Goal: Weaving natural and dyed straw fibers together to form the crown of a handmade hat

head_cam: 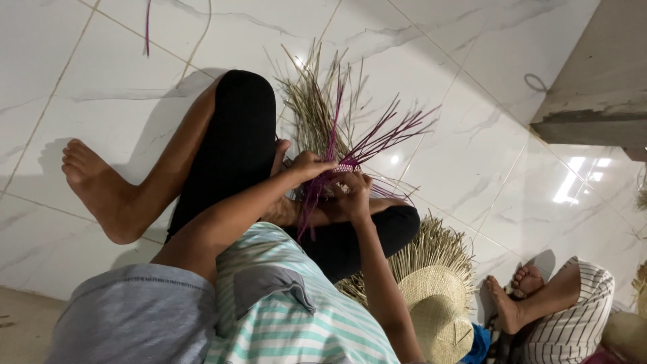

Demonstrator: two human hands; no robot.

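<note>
Person sat on white tile floor point(472, 61), legs folded. L hand point(306, 165) pinched purple & straw strands point(357, 135) over the lap; R hand point(350, 192) gripped the small woven piece point(344, 168) just beside it. Woven straw hat point(438, 296) lay at right, near another person's bare feet point(512, 296).

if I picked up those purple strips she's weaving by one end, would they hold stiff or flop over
Probably springy rather than limp: the free purple strips fan out nearly straight above the hands. Longer lengths likely droop, since some hang down below the left hand. They look thin and light, so the right hand could probably lift them easily.
</note>
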